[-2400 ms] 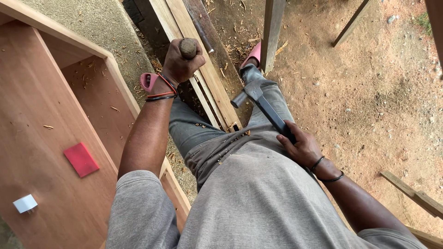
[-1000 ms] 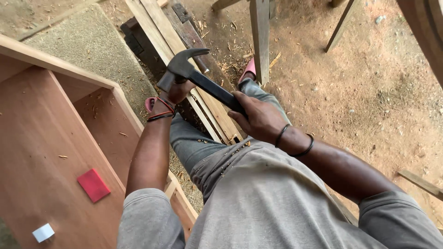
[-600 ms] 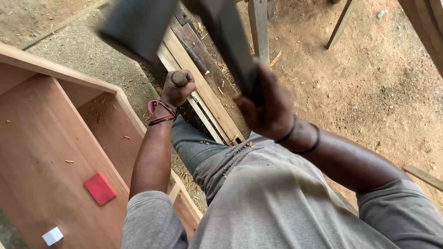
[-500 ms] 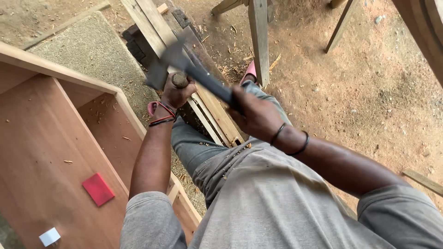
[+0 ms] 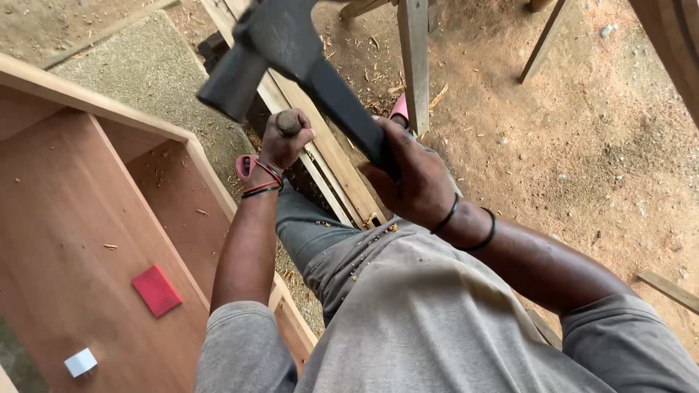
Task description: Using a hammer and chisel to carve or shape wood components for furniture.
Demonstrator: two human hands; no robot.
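My right hand (image 5: 411, 178) grips the black handle of a claw hammer (image 5: 273, 44), raised high and close to the camera, its head up at the top left of my hands. My left hand (image 5: 284, 142) is closed around a chisel-like tool (image 5: 289, 121) with a round wooden butt end pointing up. That tool stands over the wooden planks (image 5: 331, 156) lying on the ground in front of my knees. The hammer head hangs above and left of the tool's butt, apart from it.
An open wooden cabinet carcass (image 5: 80, 218) lies at my left, with a red pad (image 5: 156, 290) and a small white block (image 5: 80, 362) inside. Wooden legs (image 5: 413, 62) stand ahead on the dirt ground (image 5: 582, 145). A loose batten (image 5: 666, 287) lies at right.
The hammer came down on the tool's butt half a second ago and is now lifted again, up and toward the camera. My left hand has stayed on the tool.
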